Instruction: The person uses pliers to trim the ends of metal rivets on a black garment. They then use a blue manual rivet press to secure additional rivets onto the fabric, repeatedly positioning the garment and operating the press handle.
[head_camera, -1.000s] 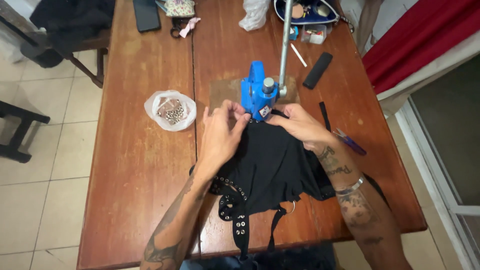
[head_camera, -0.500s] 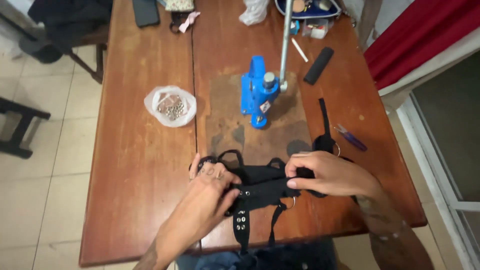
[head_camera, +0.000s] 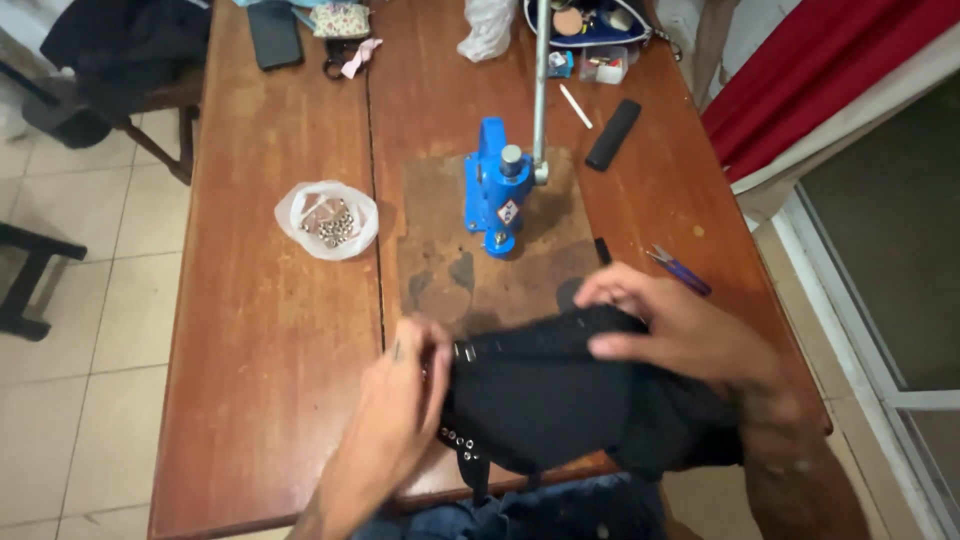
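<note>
A black garment (head_camera: 545, 395) with metal eyelets along its edge lies at the near edge of the wooden table (head_camera: 260, 350). My left hand (head_camera: 400, 410) grips its left side, fingers curled around the fabric. My right hand (head_camera: 670, 330) holds the garment's upper right part, fingers spread over the cloth. A blue hand press (head_camera: 497, 187) with a long metal lever stands on a brown board (head_camera: 450, 250) just beyond the garment, with nothing under it.
A clear bag of metal eyelets (head_camera: 327, 219) sits left of the press. A purple-handled tool (head_camera: 680, 270) lies right of the board, a black bar (head_camera: 612, 134) and a white stick (head_camera: 575, 106) farther back. A phone (head_camera: 274, 33), pouches and small containers crowd the far end.
A second ago both hands held the garment under the press. They have pulled it back to the table's near edge and are turning it over.
</note>
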